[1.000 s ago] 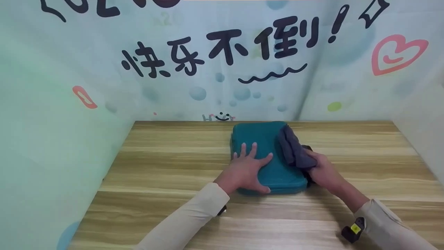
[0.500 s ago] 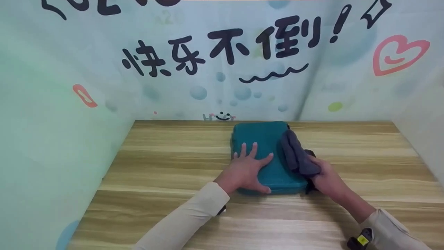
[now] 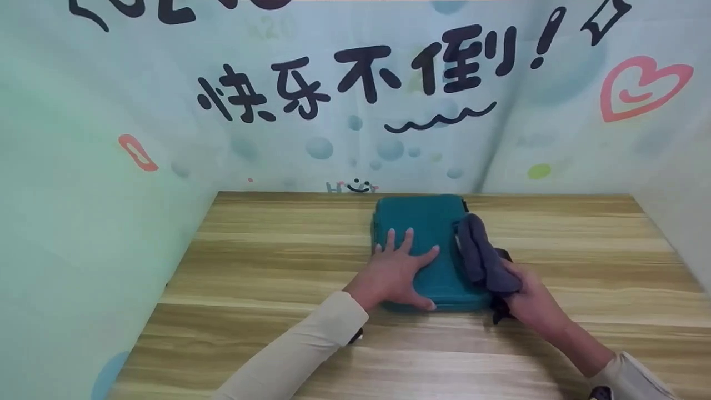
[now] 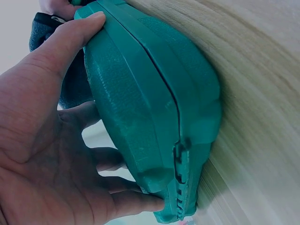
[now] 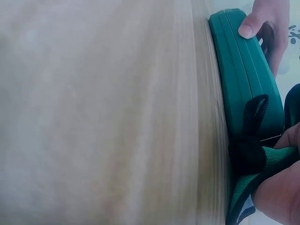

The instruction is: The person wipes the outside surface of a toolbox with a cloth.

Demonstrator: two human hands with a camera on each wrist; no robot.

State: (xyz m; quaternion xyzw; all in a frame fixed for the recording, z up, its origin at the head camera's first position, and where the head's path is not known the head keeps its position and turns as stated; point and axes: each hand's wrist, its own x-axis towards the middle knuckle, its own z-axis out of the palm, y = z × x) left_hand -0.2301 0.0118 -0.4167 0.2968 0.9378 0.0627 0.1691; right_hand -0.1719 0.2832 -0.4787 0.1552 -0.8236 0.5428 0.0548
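A teal hard case with rounded corners lies closed on the wooden table. My left hand rests on its top with fingers spread, the thumb near the front edge. At the case's right side, my right hand grips a folded dark grey-purple cloth, which lies against the lid's right edge. A black strap loop shows by that side in the right wrist view, near a green fuzzy patch at the right hand. The left wrist view shows the case's seam and a toothed hinge-like part.
The wood-grain table extends on both sides of the case and in front of it. A pale printed curtain with dark lettering stands right behind the table's back edge, and pale walls flank it.
My right hand has slid towards me and to the right with the cloth, along the case's right edge. The left hand and the case stay nearly in place.
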